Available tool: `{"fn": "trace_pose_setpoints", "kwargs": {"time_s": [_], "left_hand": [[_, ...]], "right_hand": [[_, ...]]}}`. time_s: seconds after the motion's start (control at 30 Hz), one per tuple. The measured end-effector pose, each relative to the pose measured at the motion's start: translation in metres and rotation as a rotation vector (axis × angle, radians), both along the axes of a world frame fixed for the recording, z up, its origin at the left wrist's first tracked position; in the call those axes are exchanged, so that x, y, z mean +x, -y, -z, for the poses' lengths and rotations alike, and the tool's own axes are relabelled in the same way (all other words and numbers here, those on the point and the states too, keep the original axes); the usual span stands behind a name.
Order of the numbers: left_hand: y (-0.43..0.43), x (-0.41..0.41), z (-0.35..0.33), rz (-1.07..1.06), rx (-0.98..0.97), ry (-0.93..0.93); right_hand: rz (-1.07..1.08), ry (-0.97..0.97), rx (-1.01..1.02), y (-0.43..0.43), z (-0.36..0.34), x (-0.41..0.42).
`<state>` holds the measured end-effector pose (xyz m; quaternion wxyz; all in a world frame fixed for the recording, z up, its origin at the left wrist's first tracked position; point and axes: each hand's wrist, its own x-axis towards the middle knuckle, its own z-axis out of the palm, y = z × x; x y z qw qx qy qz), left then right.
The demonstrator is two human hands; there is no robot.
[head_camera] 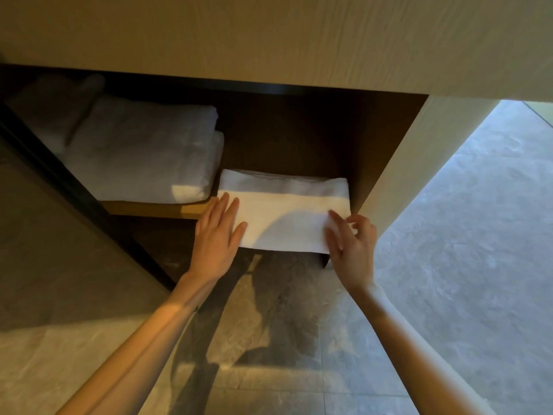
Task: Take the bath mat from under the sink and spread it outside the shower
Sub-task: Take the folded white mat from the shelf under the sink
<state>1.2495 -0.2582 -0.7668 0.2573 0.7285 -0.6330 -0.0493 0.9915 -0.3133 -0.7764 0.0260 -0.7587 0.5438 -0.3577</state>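
A folded white bath mat (281,214) lies on the wooden shelf (155,208) under the sink counter, its front half hanging out past the shelf's edge. My left hand (217,232) lies flat against the mat's left side, fingers together and stretched forward. At the mat's right front corner, my right hand (351,244) pinches the cloth between thumb and fingers. Both forearms reach in from the bottom of the view.
A thicker stack of folded white towels (143,151) sits on the same shelf to the left of the mat. The pale wooden counter front (269,37) hangs overhead, and its side panel (398,172) stands close to the right. Grey stone tiles (449,265) cover the floor.
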Motion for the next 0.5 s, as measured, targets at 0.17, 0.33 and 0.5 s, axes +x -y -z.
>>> {"fn": "trace_pose_setpoints", "kwargs": {"time_s": [0.17,0.33,0.5], "left_hand": [[-0.001,-0.002,-0.001,-0.124,0.027,-0.337],[-0.002,-0.006,-0.009,-0.121,0.083,-0.615],[0.000,0.002,-0.009,-0.072,0.130,-0.684]], "right_hand": [[0.057,0.143,0.354,0.009,-0.003,-0.010],[-0.027,0.191,0.560,0.012,-0.007,-0.010],[-0.152,0.339,0.656,0.016,-0.016,-0.009]]}}
